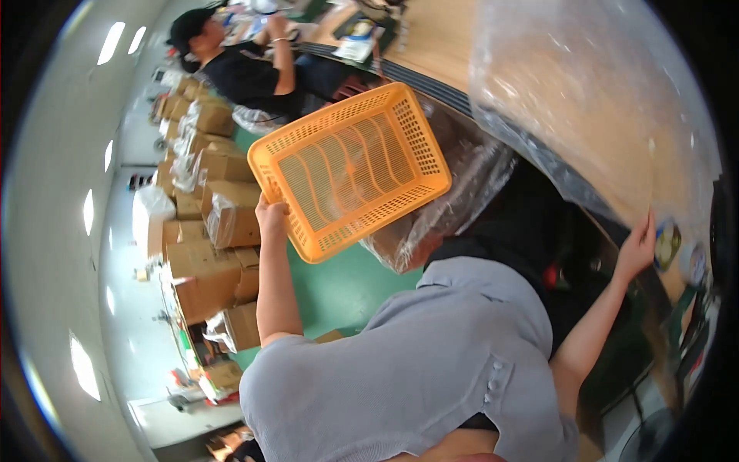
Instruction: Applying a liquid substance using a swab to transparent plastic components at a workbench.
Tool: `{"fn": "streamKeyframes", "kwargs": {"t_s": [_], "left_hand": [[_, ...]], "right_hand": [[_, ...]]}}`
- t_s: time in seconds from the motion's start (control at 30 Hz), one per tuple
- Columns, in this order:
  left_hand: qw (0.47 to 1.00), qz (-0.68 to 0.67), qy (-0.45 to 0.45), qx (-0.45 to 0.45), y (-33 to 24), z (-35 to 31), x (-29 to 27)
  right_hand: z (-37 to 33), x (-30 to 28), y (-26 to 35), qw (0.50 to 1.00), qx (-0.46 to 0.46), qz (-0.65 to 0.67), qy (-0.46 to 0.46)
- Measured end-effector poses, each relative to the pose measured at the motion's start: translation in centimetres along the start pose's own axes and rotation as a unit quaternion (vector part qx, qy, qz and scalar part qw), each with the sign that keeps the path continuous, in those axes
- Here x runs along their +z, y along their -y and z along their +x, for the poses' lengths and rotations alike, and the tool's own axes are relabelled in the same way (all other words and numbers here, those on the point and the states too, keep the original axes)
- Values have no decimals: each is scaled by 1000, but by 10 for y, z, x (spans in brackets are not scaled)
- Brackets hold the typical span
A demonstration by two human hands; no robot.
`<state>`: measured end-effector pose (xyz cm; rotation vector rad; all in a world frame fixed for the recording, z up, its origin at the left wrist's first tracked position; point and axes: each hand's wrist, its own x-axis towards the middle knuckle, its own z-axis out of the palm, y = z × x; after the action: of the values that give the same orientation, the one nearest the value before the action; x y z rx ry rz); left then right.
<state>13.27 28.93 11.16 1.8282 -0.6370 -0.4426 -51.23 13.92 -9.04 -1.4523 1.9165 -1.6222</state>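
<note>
My left hand (273, 219) is closed on the near left edge of an orange plastic basket (350, 169), held up in the air over the floor. The basket is rectangular, with slotted walls and a mesh bottom; nothing lies in it. A large clear plastic bag (570, 85) spreads over the wooden table and hangs past its edge. At the far right, my right hand (637, 246) is closed, with fingertips pinched at the bag's near edge. Film and motion blur make the exact grip hard to see.
Below the table edge stands a box (396, 239) wrapped in clear plastic. Small round containers (693, 262) lie beside my right hand. A co-worker (246, 77) sits at the table's far end. Cardboard boxes (208, 269) are stacked along the left, by the green floor (331, 292).
</note>
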Motion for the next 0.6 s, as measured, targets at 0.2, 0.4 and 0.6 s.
{"fn": "streamKeyframes", "kwargs": {"t_s": [0.2,0.4,0.6], "left_hand": [[994,-98,-26,-27,18,47,46],[958,-255,-6,-129,42,81,175],[895,-383,-44,-224,27,78,293]], "right_hand": [[0,-35,-47,990,-90,-104,-37],[4,-17,-3,995,-12,-98,-25],[3,-13,-6,993,-15,-111,-41]]}}
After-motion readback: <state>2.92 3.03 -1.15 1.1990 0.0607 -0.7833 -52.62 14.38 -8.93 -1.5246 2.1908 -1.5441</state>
